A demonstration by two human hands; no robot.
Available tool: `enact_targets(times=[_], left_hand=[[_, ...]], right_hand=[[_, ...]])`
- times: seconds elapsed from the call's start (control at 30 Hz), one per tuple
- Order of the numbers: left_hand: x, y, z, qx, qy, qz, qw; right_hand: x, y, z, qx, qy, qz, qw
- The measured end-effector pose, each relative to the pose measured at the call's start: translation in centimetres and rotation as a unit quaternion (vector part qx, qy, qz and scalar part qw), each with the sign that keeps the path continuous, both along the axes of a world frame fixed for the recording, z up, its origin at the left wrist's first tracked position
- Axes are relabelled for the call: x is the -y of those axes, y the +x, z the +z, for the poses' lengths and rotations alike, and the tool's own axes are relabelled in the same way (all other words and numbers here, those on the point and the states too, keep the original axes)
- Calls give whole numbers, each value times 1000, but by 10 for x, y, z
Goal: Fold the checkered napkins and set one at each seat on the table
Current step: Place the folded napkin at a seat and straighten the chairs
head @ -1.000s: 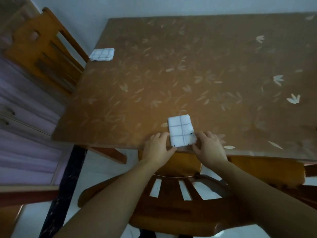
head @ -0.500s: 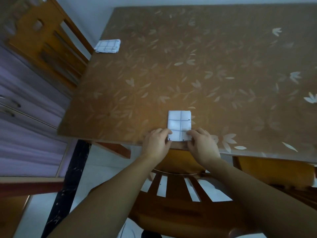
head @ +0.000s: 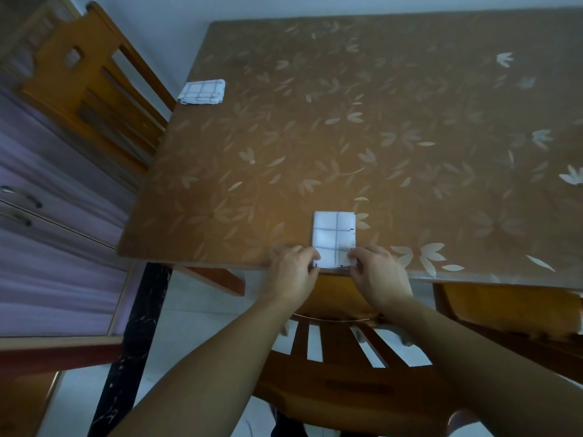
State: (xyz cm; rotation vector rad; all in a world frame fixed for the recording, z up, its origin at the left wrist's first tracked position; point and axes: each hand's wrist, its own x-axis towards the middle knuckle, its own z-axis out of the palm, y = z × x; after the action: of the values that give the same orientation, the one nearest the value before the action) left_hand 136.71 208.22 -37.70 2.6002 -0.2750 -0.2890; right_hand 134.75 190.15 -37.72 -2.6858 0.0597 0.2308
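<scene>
A folded white checkered napkin [head: 334,234] lies at the near edge of the brown leaf-patterned table [head: 362,137], in front of the near chair [head: 347,367]. My left hand [head: 293,272] pinches its near left corner and my right hand [head: 378,274] pinches its near right corner. Both hands' fingers curl over the napkin's near edge at the table rim. A second folded checkered napkin [head: 202,91] lies at the table's far left edge, by the left chair [head: 91,80].
A purple cabinet with drawer handles [head: 47,234] stands to the left of the table. Another wooden chair [head: 511,310] is at the near right. A pale wall runs behind the table's far edge.
The near napkin has slid toward the table's near edge and turned square to it. Both hands stayed on its near corners, moving closer together.
</scene>
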Motion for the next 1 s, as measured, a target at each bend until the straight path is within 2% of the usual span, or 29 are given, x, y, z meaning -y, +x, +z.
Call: enact_targets(times=[0.23,0.4,0.5,0.77,1.0], left_hand=[[-5,6,20,18,69,-24,997],[2,16,71,43,140,-26,989],[17,14,102,70,160,-22,984],[59,-27,161,89,167,-22,982],[93,-86,188,127,145,-59,979]], right_hand=[[19,-2,25,-32,-53,34,997],[77,-2,73,-17,-115,2,993],[114,-7,101,7,-122,-22,992],[178,-71,165,39,-140,-101,984],[215,-166,205,64,-123,-156,978]])
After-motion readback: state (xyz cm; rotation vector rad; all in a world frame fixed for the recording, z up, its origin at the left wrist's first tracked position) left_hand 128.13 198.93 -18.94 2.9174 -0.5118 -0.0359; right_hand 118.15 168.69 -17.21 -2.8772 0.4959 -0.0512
